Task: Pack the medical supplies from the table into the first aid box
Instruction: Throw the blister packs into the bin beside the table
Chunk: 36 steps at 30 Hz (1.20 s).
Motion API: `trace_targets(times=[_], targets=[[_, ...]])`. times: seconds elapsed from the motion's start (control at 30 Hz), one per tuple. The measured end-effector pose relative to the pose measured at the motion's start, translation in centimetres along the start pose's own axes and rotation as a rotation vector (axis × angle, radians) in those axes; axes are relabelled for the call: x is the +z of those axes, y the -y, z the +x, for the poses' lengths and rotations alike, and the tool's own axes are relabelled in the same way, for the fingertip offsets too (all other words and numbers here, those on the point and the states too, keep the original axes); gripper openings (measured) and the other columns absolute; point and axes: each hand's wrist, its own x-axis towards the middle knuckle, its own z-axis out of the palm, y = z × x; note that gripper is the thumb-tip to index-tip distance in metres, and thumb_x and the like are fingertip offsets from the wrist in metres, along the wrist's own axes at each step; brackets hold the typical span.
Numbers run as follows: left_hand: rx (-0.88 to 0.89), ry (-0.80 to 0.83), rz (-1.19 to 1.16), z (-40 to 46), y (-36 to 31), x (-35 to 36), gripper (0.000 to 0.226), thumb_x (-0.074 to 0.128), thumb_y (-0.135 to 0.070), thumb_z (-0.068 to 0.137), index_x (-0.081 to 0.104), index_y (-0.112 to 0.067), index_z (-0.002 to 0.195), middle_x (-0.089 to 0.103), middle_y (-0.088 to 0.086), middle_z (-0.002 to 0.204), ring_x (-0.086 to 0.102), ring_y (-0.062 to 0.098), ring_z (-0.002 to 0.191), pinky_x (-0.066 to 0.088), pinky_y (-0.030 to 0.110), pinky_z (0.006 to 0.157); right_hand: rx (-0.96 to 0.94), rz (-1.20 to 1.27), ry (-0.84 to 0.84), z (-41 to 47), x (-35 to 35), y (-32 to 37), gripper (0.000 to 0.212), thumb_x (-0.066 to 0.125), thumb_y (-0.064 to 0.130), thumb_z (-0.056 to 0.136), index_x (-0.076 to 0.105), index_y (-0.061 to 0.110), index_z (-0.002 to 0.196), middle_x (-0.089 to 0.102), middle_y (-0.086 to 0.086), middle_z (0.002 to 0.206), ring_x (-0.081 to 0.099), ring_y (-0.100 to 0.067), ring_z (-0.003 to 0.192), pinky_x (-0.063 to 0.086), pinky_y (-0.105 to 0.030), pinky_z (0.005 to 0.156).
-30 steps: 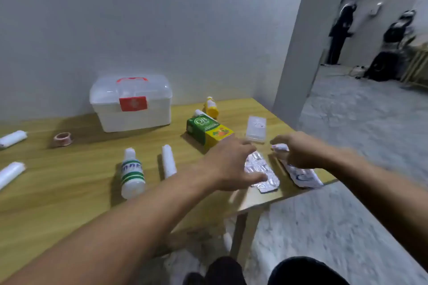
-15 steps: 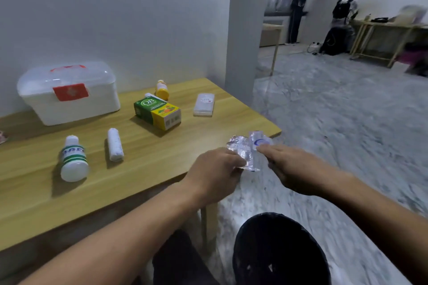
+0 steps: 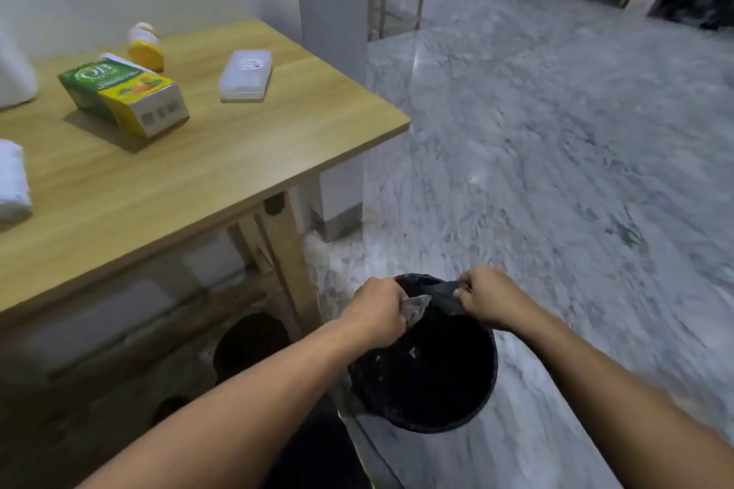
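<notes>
Both my hands are low beside the table, over a black bin (image 3: 427, 389) on the floor. My left hand (image 3: 375, 310) is closed on crumpled silver blister packs (image 3: 416, 308), which stick out over the bin's mouth. My right hand (image 3: 482, 300) pinches a dark fold at the bin's far rim that looks like the bin liner (image 3: 445, 296). On the table lie a green and yellow box (image 3: 123, 99), a small yellow bottle (image 3: 146, 48), a clear plastic case (image 3: 246, 75) and a white roll (image 3: 12, 179). Only a white corner of the first aid box (image 3: 14, 71) shows at the left edge.
The wooden table (image 3: 238, 155) ends at a corner just above the bin, with its leg (image 3: 286, 262) close to my left hand. A grey pillar (image 3: 329, 12) stands behind the table. Marble floor (image 3: 556, 131) stretches to the right, with furniture far back.
My hands carried the blister packs off the table's corner, out past its edge and down to the black bin. My view dropped and turned right. The white wrapper no longer shows in my right hand.
</notes>
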Motion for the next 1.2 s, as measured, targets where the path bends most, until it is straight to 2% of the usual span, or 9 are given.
trace_targets(times=[0.07, 0.1, 0.17, 0.23, 0.37, 0.63, 0.87, 1.07, 1.2], targets=[[-0.021, 0.067, -0.017, 0.9, 0.2, 1.1, 0.022, 0.055, -0.013, 0.085, 0.067, -0.009, 0.067, 0.062, 0.011, 0.065, 0.059, 0.032, 0.069, 0.048, 0.031, 0.061, 0.070, 0.068, 0.033, 0.6, 1.5, -0.7, 0.034, 0.053, 0.018, 0.090, 0.046, 0.018, 0.057, 0.046, 0.000, 0.058, 0.050, -0.026, 0.065, 0.032, -0.028, 0.050], [-0.024, 0.109, -0.028, 1.3, 0.3, 1.5, 0.016, 0.058, -0.016, 0.084, 0.072, -0.010, 0.085, 0.071, 0.013, 0.084, 0.065, 0.031, 0.085, 0.054, 0.033, 0.074, 0.088, 0.099, 0.062, 0.8, 2.1, -1.0, 0.028, 0.055, 0.021, 0.090, 0.051, 0.018, 0.062, 0.049, -0.001, 0.063, 0.051, -0.023, 0.066, 0.032, -0.027, 0.049], [-0.038, 0.217, 0.003, 1.4, 0.3, 1.7, 0.051, 0.065, -0.024, 0.084, 0.054, -0.013, 0.132, 0.058, 0.010, 0.134, 0.054, 0.024, 0.123, 0.044, 0.032, 0.104, 0.091, 0.105, 0.149, 0.9, 3.1, -1.5, 0.015, 0.060, 0.031, 0.089, 0.064, 0.016, 0.087, 0.059, -0.003, 0.079, 0.056, -0.022, 0.076, 0.039, -0.027, 0.057], [-0.047, 0.297, 0.034, 1.5, 0.6, 1.5, 0.073, 0.066, -0.029, 0.085, 0.031, -0.015, 0.147, 0.036, 0.006, 0.152, 0.037, 0.022, 0.138, 0.033, 0.029, 0.111, 0.095, 0.070, 0.210, 1.2, 3.8, -2.2, 0.033, 0.063, 0.033, 0.086, 0.065, 0.010, 0.109, 0.066, -0.008, 0.099, 0.061, -0.024, 0.091, 0.050, -0.033, 0.074], [-0.085, 0.318, 0.089, 1.9, 1.3, -0.5, 0.074, 0.067, -0.035, 0.084, 0.032, -0.016, 0.146, 0.039, 0.007, 0.151, 0.043, 0.024, 0.133, 0.038, 0.032, 0.108, 0.094, 0.059, 0.195, 2.0, 2.4, -2.0, 0.048, 0.064, 0.030, 0.086, 0.057, 0.009, 0.128, 0.064, -0.010, 0.126, 0.059, -0.027, 0.115, 0.048, -0.035, 0.096], [0.033, 0.197, 0.264, 1.4, -2.5, -9.2, 0.071, 0.064, -0.044, 0.084, 0.037, -0.017, 0.143, 0.045, 0.002, 0.146, 0.046, 0.023, 0.131, 0.040, 0.034, 0.104, -0.105, 0.089, 0.075, 2.6, -8.0, 4.7, 0.053, 0.070, 0.035, 0.083, 0.056, 0.013, 0.129, 0.065, -0.005, 0.123, 0.064, -0.021, 0.107, 0.048, -0.037, 0.098], [0.157, 0.058, 0.292, -3.6, -6.2, -16.5, 0.066, 0.063, -0.047, 0.084, 0.045, -0.017, 0.139, 0.055, 0.000, 0.139, 0.053, 0.019, 0.122, 0.043, 0.029, 0.097, -0.293, -0.045, 0.006, 0.0, -18.4, 12.2, 0.059, 0.076, 0.037, 0.077, 0.057, 0.014, 0.128, 0.067, -0.004, 0.122, 0.065, -0.020, 0.103, 0.053, -0.041, 0.092], [0.102, -0.065, 0.247, -8.4, -5.9, -22.7, 0.055, 0.067, -0.046, 0.081, 0.059, -0.017, 0.127, 0.064, -0.003, 0.118, 0.059, 0.022, 0.115, 0.046, 0.035, 0.097, -0.413, -0.126, -0.060, -2.1, -23.0, 19.5, 0.054, 0.076, 0.032, 0.078, 0.059, 0.014, 0.126, 0.068, -0.003, 0.121, 0.065, -0.019, 0.102, 0.054, -0.036, 0.088], [0.008, -0.167, 0.209, -11.4, -3.4, -27.0, 0.060, 0.070, -0.043, 0.080, 0.054, -0.018, 0.133, 0.059, -0.003, 0.132, 0.057, 0.017, 0.117, 0.044, 0.026, 0.096, -0.478, -0.142, -0.100, -2.9, -23.9, 24.6, 0.050, 0.078, 0.031, 0.077, 0.062, 0.016, 0.122, 0.069, -0.004, 0.114, 0.067, -0.022, 0.096, 0.057, -0.032, 0.076]])
